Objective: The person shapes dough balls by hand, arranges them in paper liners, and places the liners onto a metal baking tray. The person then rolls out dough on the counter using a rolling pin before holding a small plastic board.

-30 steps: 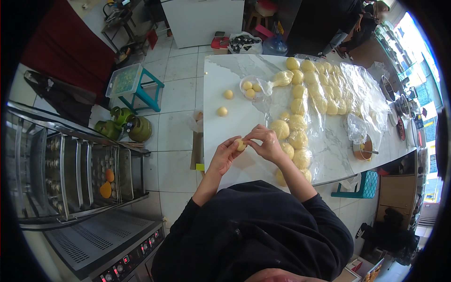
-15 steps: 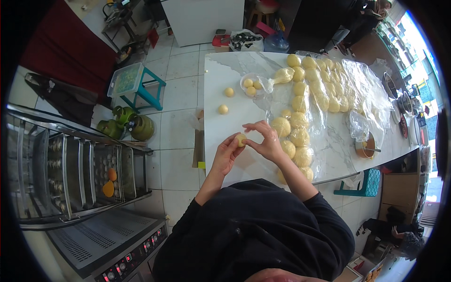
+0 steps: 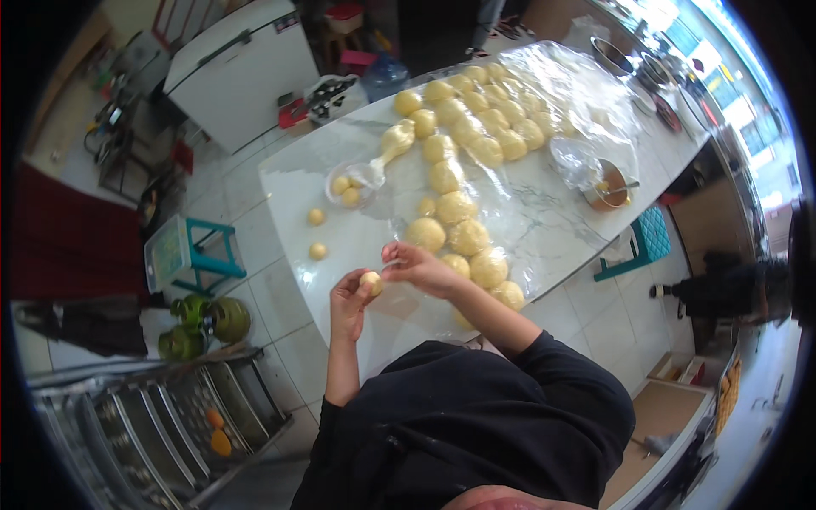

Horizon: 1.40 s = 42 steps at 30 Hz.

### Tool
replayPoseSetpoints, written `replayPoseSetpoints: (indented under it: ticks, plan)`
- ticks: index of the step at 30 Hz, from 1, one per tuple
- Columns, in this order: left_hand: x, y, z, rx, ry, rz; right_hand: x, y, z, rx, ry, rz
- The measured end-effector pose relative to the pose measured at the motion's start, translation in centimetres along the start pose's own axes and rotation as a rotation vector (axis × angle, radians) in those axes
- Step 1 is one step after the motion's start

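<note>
My left hand (image 3: 347,303) holds a small pale dough ball (image 3: 371,283) between thumb and fingers. My right hand (image 3: 418,270) is just right of that ball, fingers raised and apart, thumb at or close to the ball. Two more small balls (image 3: 316,251) lie separately on the marble-patterned table (image 3: 565,217). Beyond them a few sit in a round paper or plastic cup (image 3: 334,201), beside a bag of dough (image 3: 398,141). Larger yellow dough balls (image 3: 425,235) lie in rows under clear plastic sheet (image 3: 586,93) from near my right arm to the far side.
A bowl with a spoon (image 3: 605,200) sits at the right edge. A teal stool with a lidded tub (image 3: 212,255), green gas cylinders (image 3: 228,321) and a tray rack (image 3: 157,425) stand left. Another person's legs (image 3: 487,21) show beyond the table; a dark-clothed person or clothing (image 3: 722,289) is at right.
The view has swung round, tilting the table. The fingers of my right hand have lifted from the ball into a more open shape, while my left hand keeps holding it.
</note>
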<state>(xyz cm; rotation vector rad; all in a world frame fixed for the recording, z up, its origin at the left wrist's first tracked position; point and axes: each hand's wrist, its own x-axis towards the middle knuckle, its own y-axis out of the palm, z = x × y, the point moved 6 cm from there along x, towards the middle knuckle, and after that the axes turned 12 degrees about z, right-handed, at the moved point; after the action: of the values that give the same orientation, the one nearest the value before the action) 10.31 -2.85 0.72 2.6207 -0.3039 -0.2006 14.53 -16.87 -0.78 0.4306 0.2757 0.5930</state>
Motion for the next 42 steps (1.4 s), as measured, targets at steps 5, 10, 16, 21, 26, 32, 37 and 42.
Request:
replayPoseSetpoints:
  ticks: [5, 10, 16, 21, 26, 32, 37, 42]
  plan:
    - [5.5, -0.6, -2.3, 0.919, 0.043, -0.179, -6.3, -15.3, 15.1, -0.725, -0.346, -0.702]
    - [8.3, -1.9, -0.5, 1.472, 0.147, -0.2, -12.9, -27.8, 18.6, -1.474, 0.281, -1.39]
    - [7.6, -2.0, -0.8, 1.428, 0.116, -0.143, -11.5, -32.1, 17.3, -1.318, 0.69, -1.225]
    - [6.9, -2.6, -0.4, 1.361, 0.069, -0.208, -10.6, -28.6, 18.5, -1.388, 0.663, -1.257]
    - [5.1, -0.4, -3.0, 1.184, 0.094, -0.237, -12.4, -21.3, 20.9, -1.602, 0.267, -1.28]
    - [4.4, 6.3, -3.4, 0.034, 0.146, 0.156, -7.1, -4.2, 17.2, -0.743, -0.339, -0.296]
    - [4.0, 3.7, -0.9, -0.017, 0.157, 0.271, -5.6, 5.4, 14.4, -1.061, -0.367, 0.183]
    - [1.1, 2.8, -3.3, -0.115, 0.198, 0.178, -6.5, 2.3, 13.8, -0.3, -0.258, 0.027]
